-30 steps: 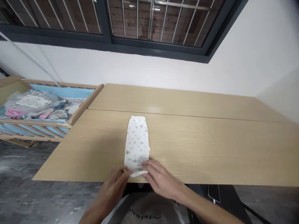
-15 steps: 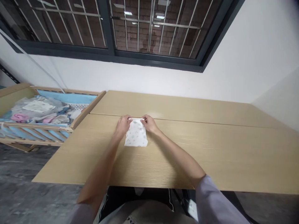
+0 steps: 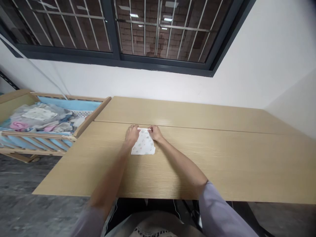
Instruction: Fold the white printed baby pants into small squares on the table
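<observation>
A small white folded cloth (image 3: 143, 144) with a scattered print lies on the wooden table, its far edge between my hands. It looks like a piece of baby clothing, but its exact kind does not show. At the far left corner my left hand (image 3: 133, 134) has its fingers closed on the cloth. My right hand (image 3: 155, 133) pinches the far right corner in the same way. The near part of the cloth rests flat, and its right edge sticks out a little near the bottom.
The light wooden table (image 3: 222, 158) stretches far to the right, with a seam across it. To the left stands a wooden crib (image 3: 92, 123) with blue lining, holding a pile of baby clothes (image 3: 41, 117). A barred window (image 3: 158, 36) is in the wall behind.
Both hands have come slightly nearer to me with the far edge of the cloth, and the cloth looks a little shorter. My fingers still hold its far corners.
</observation>
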{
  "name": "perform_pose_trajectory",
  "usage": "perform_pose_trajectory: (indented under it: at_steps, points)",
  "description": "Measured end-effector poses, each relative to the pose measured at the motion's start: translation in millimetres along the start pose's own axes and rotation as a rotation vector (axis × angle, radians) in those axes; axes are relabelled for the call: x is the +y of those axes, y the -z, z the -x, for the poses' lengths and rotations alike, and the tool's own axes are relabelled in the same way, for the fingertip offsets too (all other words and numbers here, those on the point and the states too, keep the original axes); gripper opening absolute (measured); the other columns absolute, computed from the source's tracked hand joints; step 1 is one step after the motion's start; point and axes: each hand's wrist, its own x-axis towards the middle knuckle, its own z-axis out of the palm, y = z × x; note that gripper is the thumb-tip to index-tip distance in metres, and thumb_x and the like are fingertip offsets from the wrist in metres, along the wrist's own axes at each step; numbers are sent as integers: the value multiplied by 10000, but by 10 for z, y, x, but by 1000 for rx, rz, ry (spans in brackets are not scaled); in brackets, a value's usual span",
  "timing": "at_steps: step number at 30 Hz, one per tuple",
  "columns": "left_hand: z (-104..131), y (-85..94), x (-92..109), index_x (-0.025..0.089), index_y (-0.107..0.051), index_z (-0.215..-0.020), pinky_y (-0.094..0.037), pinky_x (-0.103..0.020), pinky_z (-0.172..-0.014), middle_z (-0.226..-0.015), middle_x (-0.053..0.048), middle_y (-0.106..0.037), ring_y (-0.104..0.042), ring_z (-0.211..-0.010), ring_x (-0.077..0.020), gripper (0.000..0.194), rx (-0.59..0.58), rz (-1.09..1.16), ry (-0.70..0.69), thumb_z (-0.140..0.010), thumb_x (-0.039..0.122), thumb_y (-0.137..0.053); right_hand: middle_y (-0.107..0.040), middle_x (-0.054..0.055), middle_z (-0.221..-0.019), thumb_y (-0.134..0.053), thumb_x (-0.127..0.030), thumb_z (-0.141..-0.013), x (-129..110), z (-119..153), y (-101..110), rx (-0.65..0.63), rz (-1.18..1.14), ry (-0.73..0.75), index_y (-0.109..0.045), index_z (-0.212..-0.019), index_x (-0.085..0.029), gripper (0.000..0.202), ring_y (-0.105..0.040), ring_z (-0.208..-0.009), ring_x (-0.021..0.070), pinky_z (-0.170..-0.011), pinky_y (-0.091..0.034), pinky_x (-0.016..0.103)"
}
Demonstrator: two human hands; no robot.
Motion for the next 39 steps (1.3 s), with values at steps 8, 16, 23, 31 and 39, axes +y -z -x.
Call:
perform_pose_trajectory:
  at_steps: [8,16,23,31,39]
  points:
    - [1481,-167,220,-30,-387,-1472,-411,-530,-1081,-1525,-321,-424,-397,-1420,-444,726,196,-204,-122,-1007,527,-375,-300,175,-1640,-348,-449,-1057,-537,387,582,-231,213,796,-293,-1580,-111,625,-219,-1540,269,-1252,-179,453]
    - [1972,-471,117,-26,-627,-1282,-371,-578,-1156,-1414,-319,-560,-467,-1398,-431,671,164,-318,-172,-990,539,-412,-244,148,-1662,-414,-411,-1064,-428,793,131,-633,254,1140,-249,-1602,-99,643,-172,-1560,214,-1272,-132,392]
    - [1949,-480,-4,-15,-511,-1430,-385,-551,-1171,-1542,-286,-430,-416,-1444,-404,718,157,-290,-199,-998,547,-396,-218,100,-1668,-333,-443,-1077,-197,567,-89,-710,271,924,-229,-1620,-167,618,-187,-1556,233,-1274,-149,441]
    - [1938,-391,-41,20,-466,-1475,-392,-552,-1170,-1583,-256,-379,-412,-1449,-395,652,112,-323,-224,-1019,480,-393,-214,13,-1670,-342,-408,-1072,19,-133,143,-605,375,801,-274,-1609,-250,563,-182,-1557,186,-1284,-96,421]
    - [1911,-376,-80,28,-487,-1455,-399,-550,-1159,-1559,-263,-418,-442,-1430,-393,642,110,-288,-234,-1015,487,-399,-244,58,-1666,-361,-406,-1070,-40,-62,186,-553,377,818,-282,-1606,-209,577,-190,-1556,205,-1281,-125,430]
